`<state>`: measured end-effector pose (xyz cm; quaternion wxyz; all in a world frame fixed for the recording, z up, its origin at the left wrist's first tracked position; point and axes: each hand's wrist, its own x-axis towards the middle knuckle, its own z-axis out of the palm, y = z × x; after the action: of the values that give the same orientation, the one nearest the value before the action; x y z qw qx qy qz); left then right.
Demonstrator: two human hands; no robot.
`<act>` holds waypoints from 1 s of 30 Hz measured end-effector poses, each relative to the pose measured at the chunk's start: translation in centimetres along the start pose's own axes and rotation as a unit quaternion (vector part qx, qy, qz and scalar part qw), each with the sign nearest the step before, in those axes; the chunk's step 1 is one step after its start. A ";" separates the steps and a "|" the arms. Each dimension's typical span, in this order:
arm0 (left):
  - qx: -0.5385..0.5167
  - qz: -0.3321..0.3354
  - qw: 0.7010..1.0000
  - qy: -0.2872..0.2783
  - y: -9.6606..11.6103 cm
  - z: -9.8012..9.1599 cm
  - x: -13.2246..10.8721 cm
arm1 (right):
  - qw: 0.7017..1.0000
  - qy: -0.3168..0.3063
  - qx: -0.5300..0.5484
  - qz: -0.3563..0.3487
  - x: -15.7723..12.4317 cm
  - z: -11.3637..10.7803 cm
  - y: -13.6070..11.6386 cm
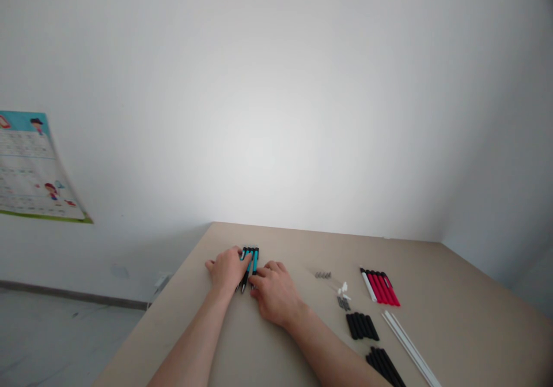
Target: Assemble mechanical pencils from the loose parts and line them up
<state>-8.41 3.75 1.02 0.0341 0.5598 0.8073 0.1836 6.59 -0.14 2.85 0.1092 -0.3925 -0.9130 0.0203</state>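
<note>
Both bare hands are working over a small row of blue pens (255, 260) near the left side of a beige table (254, 352), the pens lying side by side with their black ends pointing at the wall (276, 116) and their metal tips facing the person. The left hand (228, 267) is touching the row, its thumb reaching across the pens from the left — whether the fingers are gripping or only pressing, an onlooker here cannot tell. The right hand (276, 292) is lying against the lower right of the same row, fingers bent and covering some of the tips; its grip, too, is staying hidden from view.

To the right of the hands, loose parts are lying in groups: a few small springs (323, 274), some white bits (343, 289) with grey bits (343, 303) just below them, a bundle of short black tubes (362, 326), and nearer the person a bundle of longer black tubes (386, 367). Thin white sticks (410, 349) are running beside the black bundles. Farther back, red tubes (383, 288) are lining up next to one white tube (368, 285) — and a calendar (30, 168) is hanging off to the left.
</note>
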 end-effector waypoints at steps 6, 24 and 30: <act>0.000 -0.003 1.000 -0.004 0.0 0.0 0.1 | 1.000 0.009 -0.013 -0.006 0.2 0.4 0.1; 0.005 -0.005 1.000 -0.011 0.2 -0.3 0.0 | 1.000 0.011 0.000 -0.004 0.0 0.4 -0.2; 0.010 -0.002 1.000 -0.008 0.2 -0.4 -0.1 | 1.000 0.011 0.006 -0.001 -0.1 0.2 -0.4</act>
<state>-8.26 3.60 1.42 0.0356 0.5601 0.8099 0.1708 6.36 -0.47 2.68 0.1219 -0.3910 -0.9120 0.0216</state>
